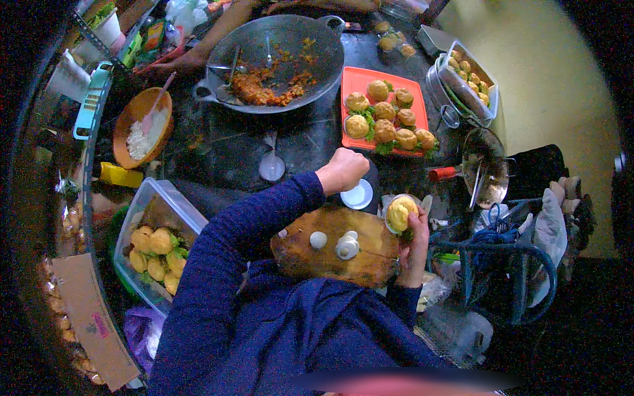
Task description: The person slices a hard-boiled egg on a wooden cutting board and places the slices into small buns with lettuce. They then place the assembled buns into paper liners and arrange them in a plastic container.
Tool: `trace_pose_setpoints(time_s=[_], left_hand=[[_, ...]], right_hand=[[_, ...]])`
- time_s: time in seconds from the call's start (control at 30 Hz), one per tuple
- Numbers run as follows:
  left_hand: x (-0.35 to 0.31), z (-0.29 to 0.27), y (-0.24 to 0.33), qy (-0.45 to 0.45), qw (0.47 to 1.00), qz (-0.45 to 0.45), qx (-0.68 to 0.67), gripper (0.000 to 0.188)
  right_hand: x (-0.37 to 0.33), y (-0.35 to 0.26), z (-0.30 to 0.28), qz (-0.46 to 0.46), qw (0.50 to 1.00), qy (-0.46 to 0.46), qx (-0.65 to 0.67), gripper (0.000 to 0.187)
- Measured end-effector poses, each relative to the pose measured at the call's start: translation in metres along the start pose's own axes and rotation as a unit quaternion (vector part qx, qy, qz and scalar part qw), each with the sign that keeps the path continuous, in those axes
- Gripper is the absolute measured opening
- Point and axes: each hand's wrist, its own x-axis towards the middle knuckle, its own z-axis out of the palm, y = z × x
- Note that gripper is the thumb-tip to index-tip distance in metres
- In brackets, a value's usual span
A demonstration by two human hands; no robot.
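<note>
- Wooden board [297, 253]: it lies in front of the body, its long axis running roughly left to right, with pale round pieces [317, 239] on it.
- Left hand [342, 173]: reaching in from the left beyond the board, it is curled into a fist, knuckles up; whether anything is pinched beneath is hidden.
- Small white bowl [357, 196]: it sits just below and right of the left fist in the view, between fist and board.
- Golden pastry [401, 214]: it lies to the left hand's right and nearer the body, by the board's far right corner; roundish, it shows no clear long axis.
- Right hand [415, 243]: this is the nearer hand, its fingers partly closed around the pastry's right side, so the pastry lies at its fingertips, up and to the left.
</note>
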Motion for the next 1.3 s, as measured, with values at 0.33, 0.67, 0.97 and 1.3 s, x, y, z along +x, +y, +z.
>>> trace_pose_setpoints(time_s=[0.33,0.67,0.97,1.3], left_hand=[[-0.008,-0.013,-0.021,0.031,0.997,-0.076,0.011,0.015],[-0.095,-0.072,-0.065,0.064,0.924,-0.057,-0.373,0.022],[-0.189,-0.088,-0.027,0.034,0.868,-0.145,-0.474,0.014],[-0.206,-0.076,-0.011,0.058,0.83,-0.183,-0.524,0.016]], right_hand=[[0.004,0.007,-0.003,-0.005,0.995,-0.019,-0.093,0.042],[-0.007,0.022,-0.017,0.053,0.976,-0.027,-0.211,0.038],[0.006,0.037,0.002,0.021,0.975,-0.035,-0.219,0.045],[0.076,0.055,0.044,-0.064,0.913,-0.102,-0.391,0.044]])
